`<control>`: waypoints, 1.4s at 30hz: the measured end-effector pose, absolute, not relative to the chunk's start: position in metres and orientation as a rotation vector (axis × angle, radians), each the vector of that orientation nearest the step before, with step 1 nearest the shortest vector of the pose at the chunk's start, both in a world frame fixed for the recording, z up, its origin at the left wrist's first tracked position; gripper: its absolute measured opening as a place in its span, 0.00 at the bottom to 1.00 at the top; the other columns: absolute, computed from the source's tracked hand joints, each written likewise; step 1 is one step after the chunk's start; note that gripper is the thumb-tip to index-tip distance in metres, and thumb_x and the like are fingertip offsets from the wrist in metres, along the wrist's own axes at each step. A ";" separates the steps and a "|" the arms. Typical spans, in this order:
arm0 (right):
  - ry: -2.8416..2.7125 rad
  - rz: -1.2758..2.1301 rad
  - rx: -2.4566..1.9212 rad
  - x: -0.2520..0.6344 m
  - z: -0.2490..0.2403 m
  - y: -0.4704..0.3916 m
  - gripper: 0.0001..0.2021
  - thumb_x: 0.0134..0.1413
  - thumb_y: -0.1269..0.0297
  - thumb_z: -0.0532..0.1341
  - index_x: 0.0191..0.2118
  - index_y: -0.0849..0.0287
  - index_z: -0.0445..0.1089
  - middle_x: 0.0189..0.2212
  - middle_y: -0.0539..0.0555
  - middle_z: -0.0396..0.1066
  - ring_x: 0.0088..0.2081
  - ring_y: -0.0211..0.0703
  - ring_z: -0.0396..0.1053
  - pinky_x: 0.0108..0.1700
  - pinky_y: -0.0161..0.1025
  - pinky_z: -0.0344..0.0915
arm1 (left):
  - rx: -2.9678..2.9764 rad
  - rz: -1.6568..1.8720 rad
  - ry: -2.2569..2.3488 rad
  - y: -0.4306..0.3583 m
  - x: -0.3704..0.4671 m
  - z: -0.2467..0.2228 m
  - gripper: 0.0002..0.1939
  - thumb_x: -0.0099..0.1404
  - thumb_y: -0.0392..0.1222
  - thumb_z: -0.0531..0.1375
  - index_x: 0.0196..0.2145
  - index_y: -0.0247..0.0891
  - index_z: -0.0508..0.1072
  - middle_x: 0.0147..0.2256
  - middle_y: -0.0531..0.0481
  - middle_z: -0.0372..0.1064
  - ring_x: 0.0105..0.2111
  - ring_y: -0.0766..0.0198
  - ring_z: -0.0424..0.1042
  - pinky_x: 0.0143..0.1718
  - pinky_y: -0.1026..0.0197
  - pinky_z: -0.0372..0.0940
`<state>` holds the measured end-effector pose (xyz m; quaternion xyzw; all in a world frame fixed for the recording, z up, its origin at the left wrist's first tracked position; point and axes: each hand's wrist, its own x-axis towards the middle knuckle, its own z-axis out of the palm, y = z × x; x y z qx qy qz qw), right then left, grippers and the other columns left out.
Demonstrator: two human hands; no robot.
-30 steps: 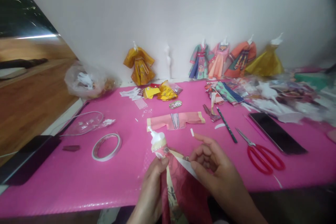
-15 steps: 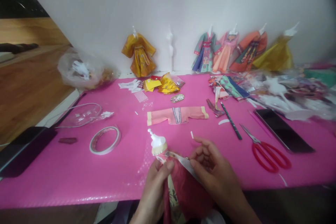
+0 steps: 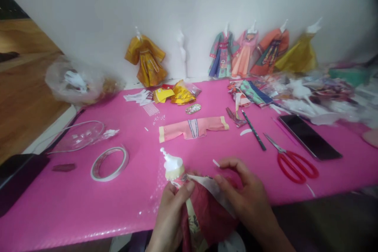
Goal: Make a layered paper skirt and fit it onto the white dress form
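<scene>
A white doll mannequin [image 3: 173, 163] with a cream band at its top wears a dark red skirt [image 3: 211, 208] with a patterned cream panel. My left hand [image 3: 174, 206] is closed around its waist, thumb pressed on the front. With my right hand [image 3: 245, 193] I grip the pale edge of the skirt, pulled out to the right; the lower fingers are partly hidden. A small white strip [image 3: 216, 163] sits at the tip of my right index finger, which is held away from the thumb. Beyond the hands lies a pink doll jacket [image 3: 177, 129], sleeves spread.
On the pink table [image 3: 73, 204] are a tape roll [image 3: 96, 169], red-handled scissors [image 3: 291, 169], a pencil [image 3: 254, 130], a phone [image 3: 310, 136] and a small oval tin [image 3: 193, 109]. Several dressed dolls lean on the wall, including a golden-robed one [image 3: 147, 61]. Plastic-wrapped pieces [image 3: 310, 98] pile up at right.
The camera view has shifted, moving the table's things leftward. My right index finger and the white strip have come down, the strip now lying more slanted. My left hand keeps its hold.
</scene>
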<state>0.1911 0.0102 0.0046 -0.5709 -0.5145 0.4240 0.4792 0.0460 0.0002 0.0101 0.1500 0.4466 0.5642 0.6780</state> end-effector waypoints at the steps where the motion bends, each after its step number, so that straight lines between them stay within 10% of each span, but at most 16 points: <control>1: -1.245 1.012 -1.360 0.193 0.007 0.009 0.06 0.54 0.62 0.65 0.37 0.55 0.69 0.39 0.54 0.71 0.44 0.47 0.70 0.38 0.37 0.69 | 0.346 1.271 1.004 -0.001 0.048 0.012 0.10 0.57 0.38 0.66 0.39 0.35 0.77 0.35 0.42 0.78 0.40 0.47 0.78 0.37 0.53 0.74; 10: -1.063 1.206 -1.161 0.182 0.007 -0.006 0.08 0.52 0.65 0.66 0.25 0.56 0.69 0.32 0.50 0.65 0.35 0.42 0.67 0.38 0.38 0.65 | 0.369 1.249 0.998 -0.002 0.047 0.005 0.09 0.55 0.39 0.67 0.35 0.36 0.75 0.33 0.45 0.76 0.37 0.50 0.78 0.36 0.55 0.73; 21: -1.070 1.152 -1.258 0.168 0.003 -0.007 0.09 0.51 0.61 0.66 0.23 0.56 0.71 0.56 0.59 0.66 0.59 0.62 0.60 0.59 0.61 0.53 | 0.390 1.256 1.066 -0.006 0.047 -0.002 0.14 0.52 0.43 0.72 0.33 0.37 0.74 0.33 0.50 0.75 0.34 0.56 0.77 0.35 0.60 0.72; 42: -1.113 1.156 -1.322 0.169 0.001 -0.008 0.09 0.51 0.63 0.65 0.23 0.56 0.71 0.56 0.58 0.68 0.61 0.62 0.58 0.61 0.64 0.48 | 0.389 1.261 0.985 -0.005 0.047 -0.008 0.12 0.53 0.41 0.71 0.33 0.38 0.74 0.31 0.51 0.75 0.33 0.59 0.77 0.35 0.63 0.72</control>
